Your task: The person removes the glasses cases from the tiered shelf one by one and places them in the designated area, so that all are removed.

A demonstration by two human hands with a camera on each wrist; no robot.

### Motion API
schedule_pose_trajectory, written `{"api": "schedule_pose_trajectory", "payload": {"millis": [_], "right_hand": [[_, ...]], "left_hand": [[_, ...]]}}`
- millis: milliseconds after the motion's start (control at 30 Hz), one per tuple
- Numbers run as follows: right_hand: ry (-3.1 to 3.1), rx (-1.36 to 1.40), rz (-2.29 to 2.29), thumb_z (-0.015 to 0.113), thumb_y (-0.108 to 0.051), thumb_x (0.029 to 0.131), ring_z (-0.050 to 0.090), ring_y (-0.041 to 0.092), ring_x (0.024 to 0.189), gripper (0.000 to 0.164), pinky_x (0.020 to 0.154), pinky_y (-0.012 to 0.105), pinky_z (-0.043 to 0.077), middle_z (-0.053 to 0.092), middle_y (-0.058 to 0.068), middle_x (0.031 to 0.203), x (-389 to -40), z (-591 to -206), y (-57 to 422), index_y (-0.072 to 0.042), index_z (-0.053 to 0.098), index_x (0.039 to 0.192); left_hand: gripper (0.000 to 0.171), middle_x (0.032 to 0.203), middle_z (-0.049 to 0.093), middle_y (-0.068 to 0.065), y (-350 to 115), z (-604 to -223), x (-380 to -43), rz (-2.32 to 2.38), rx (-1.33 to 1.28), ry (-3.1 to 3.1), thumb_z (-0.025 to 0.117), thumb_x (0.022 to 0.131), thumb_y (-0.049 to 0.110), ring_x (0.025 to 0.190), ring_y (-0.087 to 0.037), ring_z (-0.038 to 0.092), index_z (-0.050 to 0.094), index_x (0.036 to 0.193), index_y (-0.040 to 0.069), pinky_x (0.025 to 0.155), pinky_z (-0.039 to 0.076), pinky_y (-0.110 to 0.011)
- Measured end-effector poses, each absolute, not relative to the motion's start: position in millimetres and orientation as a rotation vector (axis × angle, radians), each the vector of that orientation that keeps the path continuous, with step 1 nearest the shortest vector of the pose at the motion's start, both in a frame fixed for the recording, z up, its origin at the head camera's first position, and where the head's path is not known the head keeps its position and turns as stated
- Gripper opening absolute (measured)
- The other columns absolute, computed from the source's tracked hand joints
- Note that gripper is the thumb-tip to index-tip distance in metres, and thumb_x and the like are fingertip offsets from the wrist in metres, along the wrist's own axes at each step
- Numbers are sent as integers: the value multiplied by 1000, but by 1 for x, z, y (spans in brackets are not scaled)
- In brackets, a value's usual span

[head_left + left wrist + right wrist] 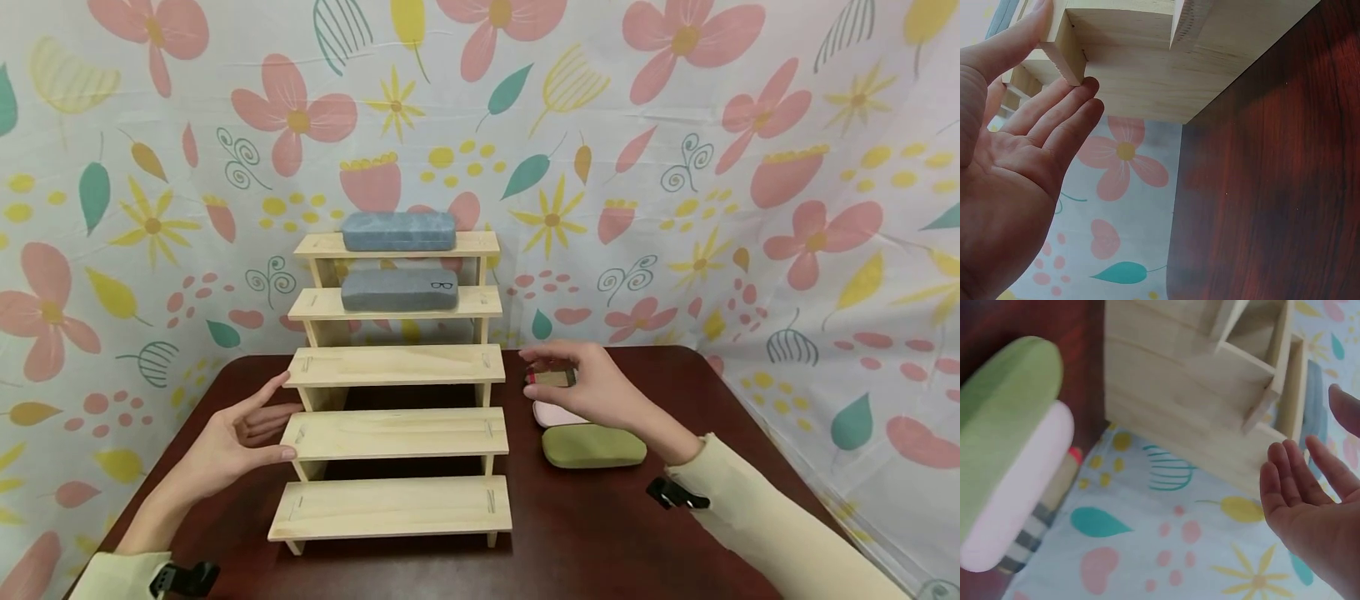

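Note:
A five-tier wooden step stand (397,433) stands on the dark table. My left hand (225,442) is at its left side, thumb and fingertips against the ends of the middle boards, fingers (1066,115) nearly straight. On the top tier lies a blue glasses case (399,232); on the tier below, a grey glasses case (397,290) with a small glasses drawing. My right hand (600,387), holding nothing, hovers right of the stand with spread, slightly bent fingers (1325,469). Beneath it lie a green glasses case (594,446), a pink case (555,414) and a striped case (553,378), partly hidden.
The reddish-brown table (585,533) extends around the stand, its back edge close to a white cloth (660,208) with flowers and leaves. Three lower tiers show bare wood. Black straps (678,493) sit on both sleeves.

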State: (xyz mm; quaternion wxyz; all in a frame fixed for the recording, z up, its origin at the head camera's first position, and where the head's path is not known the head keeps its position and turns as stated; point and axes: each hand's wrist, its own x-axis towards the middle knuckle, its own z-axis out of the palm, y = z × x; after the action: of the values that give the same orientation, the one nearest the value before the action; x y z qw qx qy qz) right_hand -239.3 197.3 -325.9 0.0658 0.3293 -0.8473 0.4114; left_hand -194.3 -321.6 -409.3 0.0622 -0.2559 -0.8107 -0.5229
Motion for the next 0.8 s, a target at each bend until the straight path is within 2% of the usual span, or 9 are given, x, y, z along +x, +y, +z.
{"api": "schedule_pose_trajectory", "payload": {"millis": [167, 333, 533, 667, 800], "right_hand": [[-2537, 1005, 1278, 85, -18, 93, 64, 27, 123, 47, 103, 48, 53, 63, 6, 142, -249, -313, 183, -13, 71, 138], [-2499, 1021, 1204, 85, -16, 92, 62, 31, 123, 51, 104, 52, 49, 66, 11, 140, -265, -297, 169, -7, 69, 140], [-2467, 1059, 1203, 87, -15, 90, 62, 30, 122, 59, 108, 48, 48, 66, 14, 139, -286, -284, 151, -1, 64, 143], [-2502, 1065, 1176, 86, -19, 91, 60, 32, 128, 61, 111, 44, 46, 63, 15, 143, -299, -277, 140, -3, 63, 146], [-2551, 1051, 1155, 86, -23, 92, 56, 33, 135, 64, 114, 44, 44, 59, 13, 149, -310, -271, 128, -5, 61, 148]], "left_hand": [[102, 141, 58, -34, -321, -409, -195, -1581, -764, -2456, 84, 86, -6, 128, -9, 63, 28, 169, 16, 99, 53, -22], [103, 139, 60, -34, -321, -407, -197, -1574, -761, -2457, 85, 86, -6, 127, -7, 63, 28, 169, 16, 98, 53, -23], [103, 139, 59, -35, -322, -407, -197, -1572, -759, -2455, 85, 85, -6, 126, -6, 63, 28, 169, 15, 98, 54, -23], [103, 139, 59, -35, -323, -408, -196, -1575, -753, -2456, 85, 85, -6, 126, -6, 63, 28, 169, 15, 97, 54, -23], [103, 138, 60, -35, -322, -409, -195, -1580, -753, -2454, 85, 85, -6, 126, -6, 64, 29, 169, 15, 98, 54, -24]]}}
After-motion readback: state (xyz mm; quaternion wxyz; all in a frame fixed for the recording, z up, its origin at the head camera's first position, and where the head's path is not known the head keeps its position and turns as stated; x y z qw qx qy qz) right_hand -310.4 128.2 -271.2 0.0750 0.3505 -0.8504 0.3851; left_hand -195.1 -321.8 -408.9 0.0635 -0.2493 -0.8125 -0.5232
